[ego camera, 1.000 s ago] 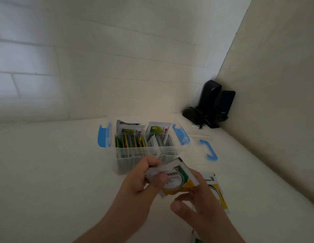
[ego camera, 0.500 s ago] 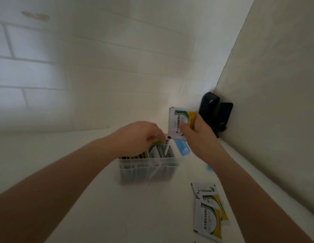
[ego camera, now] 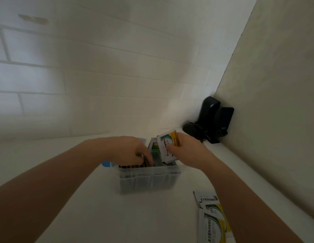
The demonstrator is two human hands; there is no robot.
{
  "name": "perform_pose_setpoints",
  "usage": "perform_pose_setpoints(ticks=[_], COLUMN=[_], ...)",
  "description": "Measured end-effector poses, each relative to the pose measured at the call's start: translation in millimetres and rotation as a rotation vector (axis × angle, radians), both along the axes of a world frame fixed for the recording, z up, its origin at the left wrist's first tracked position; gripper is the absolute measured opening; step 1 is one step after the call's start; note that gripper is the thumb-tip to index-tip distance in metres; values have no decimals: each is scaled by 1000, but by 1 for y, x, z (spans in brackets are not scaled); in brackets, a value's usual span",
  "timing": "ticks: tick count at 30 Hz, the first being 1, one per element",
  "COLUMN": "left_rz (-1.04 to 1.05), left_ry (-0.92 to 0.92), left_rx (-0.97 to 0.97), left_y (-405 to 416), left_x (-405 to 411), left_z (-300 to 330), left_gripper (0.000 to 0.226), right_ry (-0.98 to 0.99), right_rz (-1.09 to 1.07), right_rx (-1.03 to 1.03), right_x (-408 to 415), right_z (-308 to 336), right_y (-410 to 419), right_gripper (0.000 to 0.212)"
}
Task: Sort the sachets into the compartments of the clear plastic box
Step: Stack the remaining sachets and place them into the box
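Observation:
The clear plastic box [ego camera: 149, 179] stands on the white table, with upright sachets packed in its compartments. My right hand [ego camera: 186, 151] grips a white, green and yellow sachet [ego camera: 167, 146] and holds it tilted over the box's right side, its lower end down inside. My left hand [ego camera: 135, 151] reaches into the left compartments, its fingertips curved down among the standing sachets; what they touch is hidden. A green sachet [ego camera: 154, 147] stands at the back between my hands. Loose sachets [ego camera: 212, 220] of the same white, green and yellow kind lie on the table at the lower right.
A black device [ego camera: 212, 120] with a cable sits in the far right corner against the walls. A blue latch [ego camera: 107, 163] of the box shows under my left wrist. White tiled wall lies behind, a beige wall on the right.
My right hand has lowered the sachet from above the box down into its right side. My left hand has pushed deeper into the left compartments. The view has tilted slightly.

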State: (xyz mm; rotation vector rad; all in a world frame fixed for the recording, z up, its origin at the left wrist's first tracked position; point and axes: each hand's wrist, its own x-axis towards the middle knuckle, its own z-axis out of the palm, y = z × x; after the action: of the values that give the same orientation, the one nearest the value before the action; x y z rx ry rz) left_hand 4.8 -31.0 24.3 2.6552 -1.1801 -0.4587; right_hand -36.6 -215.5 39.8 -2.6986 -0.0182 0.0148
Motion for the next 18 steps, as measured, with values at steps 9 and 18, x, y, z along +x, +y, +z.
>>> perform_pose_setpoints(ticks=[9,18], left_rz=[14,88], left_ry=[-126,-71], left_rx=[-81,-182], left_y=[0,2], left_x=[-6,-7], left_z=[-3,-3], left_gripper=[42,42], right_ry=[287,328], right_rz=[51,89], right_rx=[-234,-98], right_x=[15,15], right_z=[11,16], right_y=[18,25], right_gripper=[25,42])
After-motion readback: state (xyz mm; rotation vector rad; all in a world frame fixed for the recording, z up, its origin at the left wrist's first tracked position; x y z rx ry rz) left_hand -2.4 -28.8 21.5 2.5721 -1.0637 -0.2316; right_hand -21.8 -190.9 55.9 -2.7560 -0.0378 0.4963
